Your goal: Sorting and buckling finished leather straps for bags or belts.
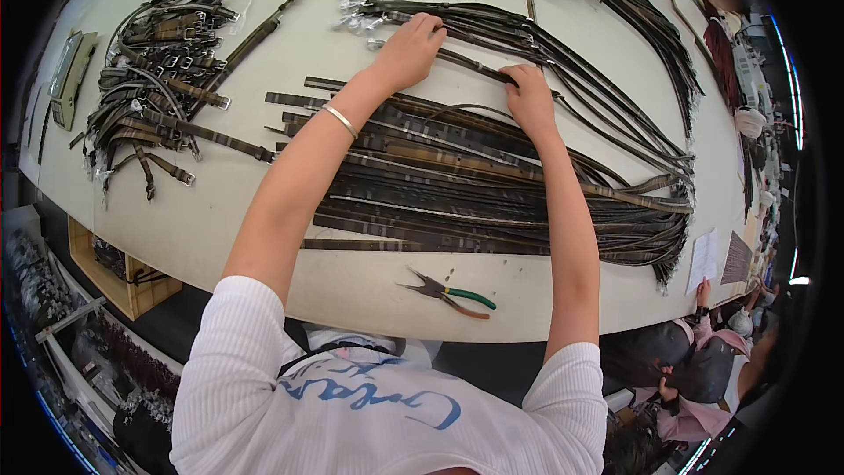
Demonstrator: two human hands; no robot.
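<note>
A dark narrow strap (473,64) with a small metal fitting runs between my two hands at the far middle of the table. My left hand (411,51), a silver bangle (340,121) on its wrist, is closed over the strap's left part; its fingertips are partly hidden. At the strap's right part, my right hand (531,98) pinches it between thumb and fingers. Just beyond lies a bundle of similar straps (492,18), its left ends wrapped in clear plastic. Under my forearms spreads a broad layer of dark checked straps (440,189).
Buckled straps (167,62) are heaped at the left, beside a beige flat device (70,79). Green-and-orange-handled pliers (447,292) lie near the front edge. More straps (651,31) stretch across the far right. At the right edge, a person's hand (703,290) holds a paper (703,255).
</note>
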